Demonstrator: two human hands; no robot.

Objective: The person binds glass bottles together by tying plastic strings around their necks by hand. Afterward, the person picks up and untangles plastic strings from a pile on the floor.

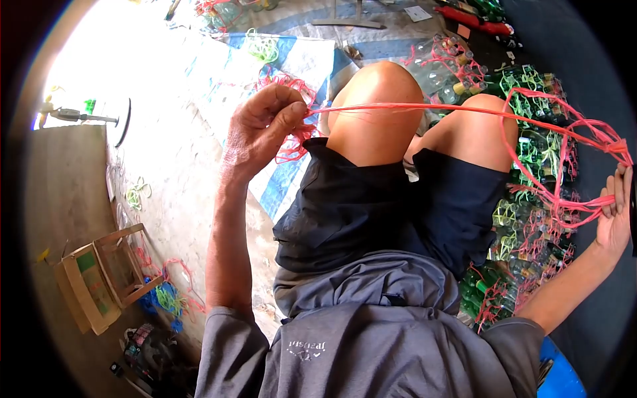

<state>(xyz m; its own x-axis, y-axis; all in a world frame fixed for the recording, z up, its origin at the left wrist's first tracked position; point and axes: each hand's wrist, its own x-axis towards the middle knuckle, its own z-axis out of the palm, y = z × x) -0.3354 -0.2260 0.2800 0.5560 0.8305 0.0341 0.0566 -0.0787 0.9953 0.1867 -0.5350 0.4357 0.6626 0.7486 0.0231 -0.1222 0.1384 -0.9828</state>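
Note:
Red plastic twine runs taut across the head view, above my knees. At its left end my left hand pinches the strand between thumb and fingers, and loose red twine hangs behind it. My right hand, at the right edge, has its fingers closed on a looped, knotted bundle of the same twine. Large loops of it hang between the knot and my right knee. Part of the right hand is cut off by the dark image border.
Green glass bottles tied with red and green twine stand in rows at the right. A blue-and-white striped sheet lies ahead. At the left are a cardboard box, a wooden frame and a fan.

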